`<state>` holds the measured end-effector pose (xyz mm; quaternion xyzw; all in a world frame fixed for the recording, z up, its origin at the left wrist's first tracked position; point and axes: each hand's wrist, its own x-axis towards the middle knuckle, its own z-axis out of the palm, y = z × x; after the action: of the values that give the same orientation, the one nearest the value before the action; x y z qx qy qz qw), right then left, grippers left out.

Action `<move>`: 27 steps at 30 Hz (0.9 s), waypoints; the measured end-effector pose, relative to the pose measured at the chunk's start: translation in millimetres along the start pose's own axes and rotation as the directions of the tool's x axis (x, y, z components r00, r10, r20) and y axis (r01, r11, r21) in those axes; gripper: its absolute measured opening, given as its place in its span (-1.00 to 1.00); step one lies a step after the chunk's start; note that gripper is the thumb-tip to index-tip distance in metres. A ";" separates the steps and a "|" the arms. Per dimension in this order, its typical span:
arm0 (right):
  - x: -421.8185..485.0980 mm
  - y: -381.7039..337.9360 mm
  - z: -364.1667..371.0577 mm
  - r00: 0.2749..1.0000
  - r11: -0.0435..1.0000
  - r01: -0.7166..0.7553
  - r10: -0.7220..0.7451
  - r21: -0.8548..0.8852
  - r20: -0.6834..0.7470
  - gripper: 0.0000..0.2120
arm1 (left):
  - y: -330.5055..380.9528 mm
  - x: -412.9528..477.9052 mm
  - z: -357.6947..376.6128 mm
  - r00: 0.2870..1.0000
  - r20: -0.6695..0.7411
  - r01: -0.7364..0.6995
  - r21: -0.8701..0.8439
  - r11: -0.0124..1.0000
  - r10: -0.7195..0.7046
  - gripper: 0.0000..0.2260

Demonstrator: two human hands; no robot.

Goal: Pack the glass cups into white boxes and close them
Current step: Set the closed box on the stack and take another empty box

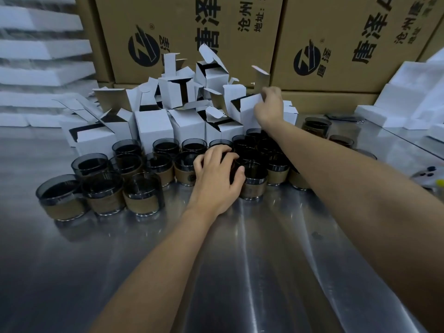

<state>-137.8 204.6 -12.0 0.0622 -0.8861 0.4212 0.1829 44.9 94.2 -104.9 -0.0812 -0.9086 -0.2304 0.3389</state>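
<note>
Several dark smoked-glass cups (141, 193) with tan sleeves stand in rows across the steel table (240, 260). My left hand (216, 174) curls over the top of one glass cup (234, 164) in the middle of the group. Behind the cups lies a heap of open white boxes (153, 126) with their flaps up. My right hand (270, 104) reaches to the back and grips one white box (247, 111) at the right side of the heap.
Large brown cartons (336, 44) with black print wall off the back. White foam slabs (40, 46) are stacked at the left. More white foam pieces (408, 92) sit at the right, with two cups (317, 126) nearby and a small object (430, 176) at the right edge.
</note>
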 end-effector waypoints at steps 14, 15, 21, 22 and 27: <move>-163.0 -37.2 -55.2 0.934 0.739 0.326 -0.154 0.590 -0.323 -0.60 | 5.2 -4.2 -9.8 0.980 -0.167 0.121 0.080 0.989 -0.107 -0.69; -176.5 -32.0 -55.0 0.936 0.740 0.327 -0.168 0.588 -0.310 -0.59 | 6.9 -5.7 -13.6 0.972 -0.207 0.117 -0.005 0.993 -0.115 -0.71; -218.8 -6.5 -57.3 0.973 0.689 0.233 -0.161 0.686 -0.168 -0.49 | 6.1 -34.1 -40.5 0.973 -0.227 -0.021 -0.260 0.965 -0.040 -0.73; -220.8 -3.5 -57.2 0.977 0.693 0.213 -0.160 0.688 -0.140 -0.44 | 5.4 -37.9 -45.3 0.980 -0.198 -0.057 -0.268 0.962 0.003 -0.73; -237.3 11.1 -41.0 0.938 0.684 0.126 -0.318 0.719 0.138 -0.27 | -1.9 -54.8 -66.7 0.974 -0.179 0.028 -0.518 0.855 -0.140 -0.80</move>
<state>90.0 232.9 -85.8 0.2874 -0.6614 0.6880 0.0817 124.4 61.3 -97.1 -0.1035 -0.7764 -0.4852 0.3886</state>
